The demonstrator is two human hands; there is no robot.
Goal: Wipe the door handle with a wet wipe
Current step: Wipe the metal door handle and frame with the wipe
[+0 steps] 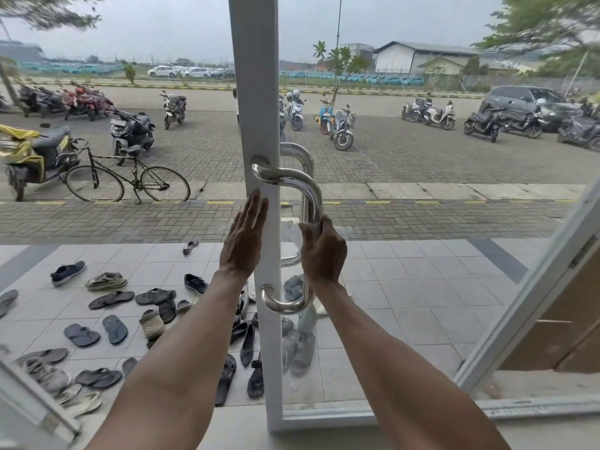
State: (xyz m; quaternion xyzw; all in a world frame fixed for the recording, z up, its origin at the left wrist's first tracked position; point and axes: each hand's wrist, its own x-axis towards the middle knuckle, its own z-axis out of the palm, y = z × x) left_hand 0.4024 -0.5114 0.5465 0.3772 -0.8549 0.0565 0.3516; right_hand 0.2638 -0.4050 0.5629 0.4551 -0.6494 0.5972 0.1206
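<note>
A chrome D-shaped door handle [292, 181] is fixed to the white upright frame [256, 92] of a glass door, at centre. A second handle on the outer side shows through the glass. My left hand [242, 241] lies flat against the frame just below the handle's upper mount, fingers straight and holding nothing. My right hand [323, 251] is wrapped around the handle's vertical bar near its middle. A pale, thin bit of wet wipe [293, 233] shows beside the thumb, pressed to the bar; the rest is hidden under the fingers.
Several shoes and sandals [113, 319] lie on the tiled porch beyond the glass. A bicycle [126, 180] and parked motorbikes [341, 128] stand further out. Another white-framed pane [526, 297] slants at the right, with brown wood behind it.
</note>
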